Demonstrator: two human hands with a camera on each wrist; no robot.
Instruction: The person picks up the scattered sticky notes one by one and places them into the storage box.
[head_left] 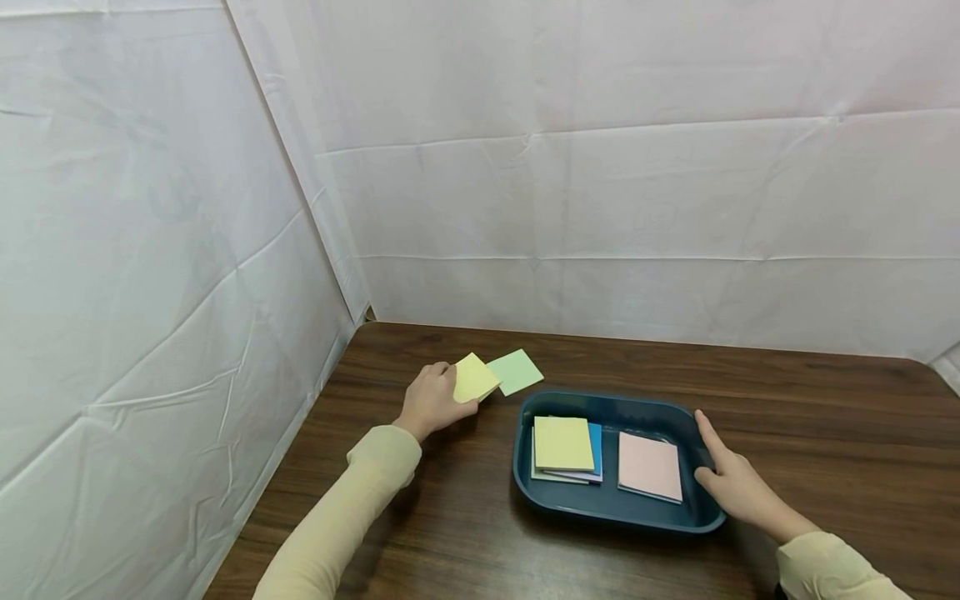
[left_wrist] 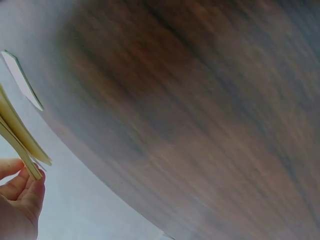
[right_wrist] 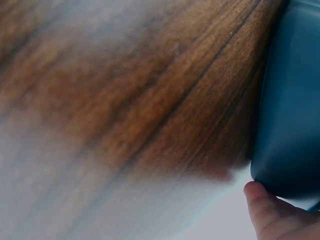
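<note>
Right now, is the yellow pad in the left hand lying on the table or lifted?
Lifted. The left hand pinches the yellow pad, tilted above the table.

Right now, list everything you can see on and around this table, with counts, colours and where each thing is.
yellow sticky pad: 1, yellow, pinched in the left hand, lifted near the table's far left
green sticky pad: 1, light green, flat on the table beside the yellow one
tray: 1, dark blue, centre of the table
stack of pads: 1, yellow on top with blue beneath, left half of the tray
pink pad: 1, pink, right half of the tray
table: 1, dark wood
backdrop: white sheets, behind and left
left hand: 1, pale yellow sleeve
right hand: 1, on the tray's right rim
</note>
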